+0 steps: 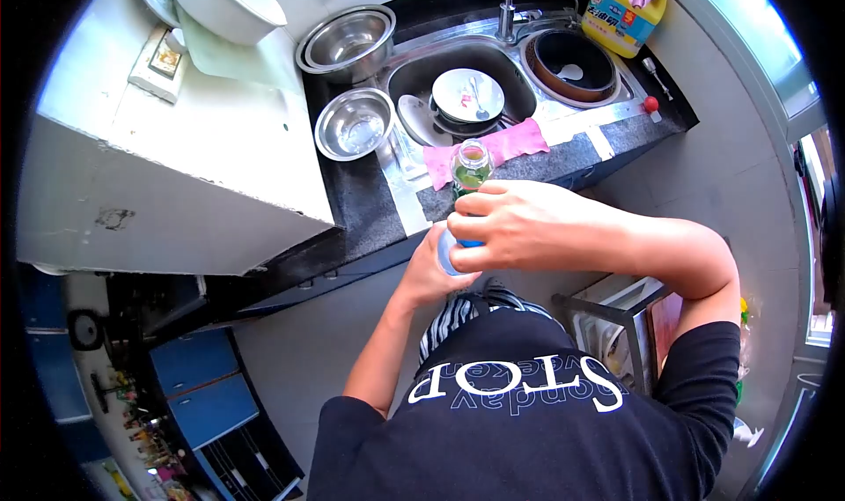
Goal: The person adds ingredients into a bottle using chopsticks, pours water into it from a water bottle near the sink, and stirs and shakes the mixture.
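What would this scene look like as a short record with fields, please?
Left hand: holding a clear, bluish item, partly hidden
Right hand: curled around a clear bottle, partly hidden
Sink: white plate with a utensil on it
Pink cloth: along the sink's near side
Steel bowls: left of the sink
Yellow jug: beyond the dark pan

White "STOP" overlaps outlined "onday" and "weeken" on the black T-shirt [528,448]; "去油" marks the yellow jug [621,17].
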Tool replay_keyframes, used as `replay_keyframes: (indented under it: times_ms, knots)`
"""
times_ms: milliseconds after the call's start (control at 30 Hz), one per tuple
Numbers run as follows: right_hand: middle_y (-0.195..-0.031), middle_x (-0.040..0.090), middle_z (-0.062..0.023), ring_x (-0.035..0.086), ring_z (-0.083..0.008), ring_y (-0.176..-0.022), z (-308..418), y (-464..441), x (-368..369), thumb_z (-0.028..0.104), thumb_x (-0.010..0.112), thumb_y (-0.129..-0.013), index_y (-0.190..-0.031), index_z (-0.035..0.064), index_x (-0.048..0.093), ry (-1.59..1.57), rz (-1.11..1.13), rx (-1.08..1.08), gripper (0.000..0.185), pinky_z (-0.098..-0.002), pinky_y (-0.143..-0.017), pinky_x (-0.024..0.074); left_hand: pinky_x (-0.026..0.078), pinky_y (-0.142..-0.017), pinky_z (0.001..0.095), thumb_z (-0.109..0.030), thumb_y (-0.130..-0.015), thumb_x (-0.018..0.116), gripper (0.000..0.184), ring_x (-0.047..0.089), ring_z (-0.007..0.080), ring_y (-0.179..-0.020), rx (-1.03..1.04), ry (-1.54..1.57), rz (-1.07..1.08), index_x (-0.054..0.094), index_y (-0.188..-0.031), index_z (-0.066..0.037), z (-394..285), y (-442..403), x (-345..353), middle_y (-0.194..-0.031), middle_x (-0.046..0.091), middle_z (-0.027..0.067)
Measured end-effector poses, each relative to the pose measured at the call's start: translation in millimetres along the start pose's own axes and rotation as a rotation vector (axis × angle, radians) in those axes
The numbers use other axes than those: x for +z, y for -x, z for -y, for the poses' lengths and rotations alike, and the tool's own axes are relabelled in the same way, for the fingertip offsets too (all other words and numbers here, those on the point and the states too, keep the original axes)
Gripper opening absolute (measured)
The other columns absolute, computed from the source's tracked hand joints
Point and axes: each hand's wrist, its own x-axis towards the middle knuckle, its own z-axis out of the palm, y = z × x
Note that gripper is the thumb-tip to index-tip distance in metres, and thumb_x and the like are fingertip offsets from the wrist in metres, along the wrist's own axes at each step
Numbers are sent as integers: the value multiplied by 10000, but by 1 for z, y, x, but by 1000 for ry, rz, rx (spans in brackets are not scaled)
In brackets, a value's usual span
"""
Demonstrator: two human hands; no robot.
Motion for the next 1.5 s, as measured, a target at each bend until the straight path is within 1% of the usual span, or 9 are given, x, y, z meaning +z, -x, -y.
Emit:
replay_keyframes:
  times_ms: [267, 400, 533, 633, 733, 800, 867, 900, 1500]
  knots:
    - [-1129, 578, -127, 582, -302, -1058, -16, 14, -29, 27, 639, -721, -1032, 67, 535, -254, -130, 9, 331, -373, -845, 498, 437, -908, 313, -179, -579, 857, 745, 551, 172, -1009, -61, -67, 95, 460, -1199, -58, -2, -3, -1, -1078, 553, 77]
    - [-1177, 566, -112, 585, -254, -1064, -37, 40, 3, 56, 617, -841, -1086, 84, 520, -993, -531, 328, 264, -374, -826, 521, 435, -915, 311, -170, -587, 860, 751, 557, 177, -1020, -26, 19, -34, 452, -1206, -50, 0, -1, -5, -1095, 569, 88]
    - [-899, 565, -61, 599, -155, -870, -60, 63, 94, 254, 599, -874, -923, 104, 518, -1880, -986, 745, 177, -301, -620, 531, 438, -910, 317, -174, -590, 858, 761, 566, 189, -1025, 35, -34, -136, 442, -1214, -42, 6, -8, -19, -1102, 574, 92]
    - [-616, 532, -10, 530, -88, -551, -57, 53, 143, 332, 554, -935, -822, 108, 507, -1606, -895, 1132, 255, -222, -466, 423, 441, -893, 323, -192, -608, 842, 731, 568, 187, -998, 72, -68, -215, 441, -1200, -35, 8, -14, -31, -1085, 576, 88]
    - [-723, 538, 4, 551, -88, -643, -56, 49, 151, 239, 626, -905, -893, 85, 517, -1344, -827, 1031, 189, -216, -540, 443, 441, -887, 325, -181, -611, 832, 720, 565, 185, -990, 71, -200, -249, 441, -1199, -37, 1, -21, -42, -1082, 573, 91]
    - [-911, 573, -49, 585, -132, -770, -59, 45, 156, 223, 711, -831, -1062, 55, 545, -1103, -842, 968, 330, -247, -653, 487, 442, -886, 327, -169, -614, 820, 706, 567, 197, -999, 78, -257, -262, 443, -1196, -40, -1, -26, -46, -1085, 569, 101]
    - [-1113, 528, -101, 582, -191, -888, -57, 39, 148, 232, 767, -760, -1249, 66, 511, -425, -766, 787, 576, -299, -765, 499, 433, -913, 329, -175, -616, 833, 701, 567, 198, -1014, 85, -336, -305, 447, -1184, -37, 5, -33, -51, -1089, 576, 90]
    - [-1199, 492, -149, 568, -294, -1038, -54, 35, 141, 258, 782, -728, -1275, 92, 521, -526, -680, 879, 629, -356, -873, 477, 426, -920, 329, -164, -624, 824, 693, 554, 200, -1031, 62, -341, -293, 448, -1192, -40, 3, -36, -53, -1111, 558, 95]
    - [-958, 588, -58, 641, -258, -788, -63, 31, 98, 293, 740, -710, -1001, 62, 627, 4, -646, 759, 388, -360, -671, 515, 439, -908, 391, -123, -606, 755, 636, 542, 350, -1039, 259, -861, -267, 471, -1165, -18, -17, -85, -74, -1083, 540, 177]
